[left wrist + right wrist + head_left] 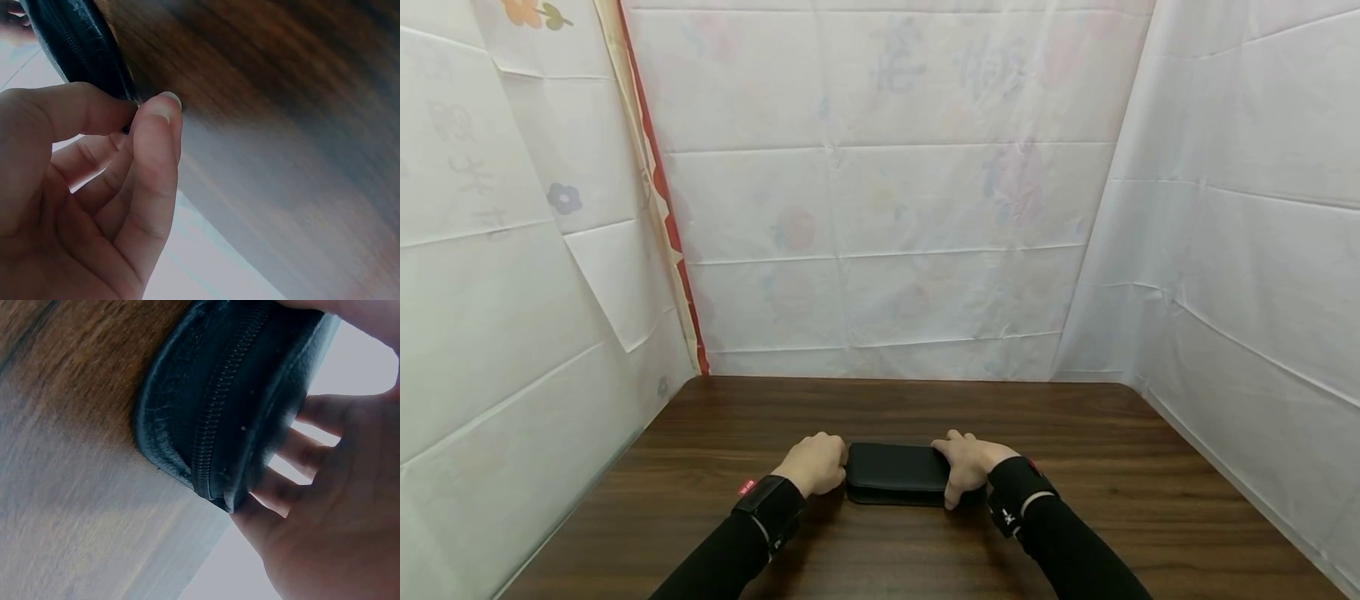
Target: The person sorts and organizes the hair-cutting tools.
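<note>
A black leather-like zippered case lies flat on the brown wooden table, its long side running left to right. At its left end my left hand pinches the zipper pull between thumb and curled index finger; the fingertips hide most of the pull. My right hand grips the right end, thumb on the near edge and fingers over the far side. In the right wrist view, the zipper teeth run round the case's rounded end, meshed where they show.
The wood-grain table is bounded by white printed sheets: a back sheet, a left one and a right one. A red and cream strip runs down the back left corner. Black bands circle both wrists.
</note>
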The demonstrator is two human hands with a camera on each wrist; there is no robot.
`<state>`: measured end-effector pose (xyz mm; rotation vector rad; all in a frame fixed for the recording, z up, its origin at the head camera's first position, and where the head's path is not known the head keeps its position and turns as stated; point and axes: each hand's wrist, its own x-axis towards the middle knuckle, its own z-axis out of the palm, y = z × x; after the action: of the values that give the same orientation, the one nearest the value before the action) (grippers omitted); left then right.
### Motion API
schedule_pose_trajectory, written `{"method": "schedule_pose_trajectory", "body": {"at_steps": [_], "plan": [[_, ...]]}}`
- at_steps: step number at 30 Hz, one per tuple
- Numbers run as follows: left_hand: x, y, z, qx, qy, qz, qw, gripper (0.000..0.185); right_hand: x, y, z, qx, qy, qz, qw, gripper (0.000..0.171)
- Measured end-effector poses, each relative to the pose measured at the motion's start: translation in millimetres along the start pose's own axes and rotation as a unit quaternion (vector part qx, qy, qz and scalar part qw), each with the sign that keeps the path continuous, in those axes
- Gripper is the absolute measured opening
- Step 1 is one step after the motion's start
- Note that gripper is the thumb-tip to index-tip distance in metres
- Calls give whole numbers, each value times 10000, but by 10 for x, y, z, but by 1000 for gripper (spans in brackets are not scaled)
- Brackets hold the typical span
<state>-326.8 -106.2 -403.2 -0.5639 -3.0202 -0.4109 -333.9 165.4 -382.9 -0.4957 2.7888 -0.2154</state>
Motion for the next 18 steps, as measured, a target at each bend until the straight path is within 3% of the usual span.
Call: {"method": "schedule_pose_trajectory", "body": {"at_steps": [18], "plan": [[25, -20, 11, 0, 14, -32, 10000, 22, 14, 8, -1, 38, -40, -23, 10000, 88]]}}
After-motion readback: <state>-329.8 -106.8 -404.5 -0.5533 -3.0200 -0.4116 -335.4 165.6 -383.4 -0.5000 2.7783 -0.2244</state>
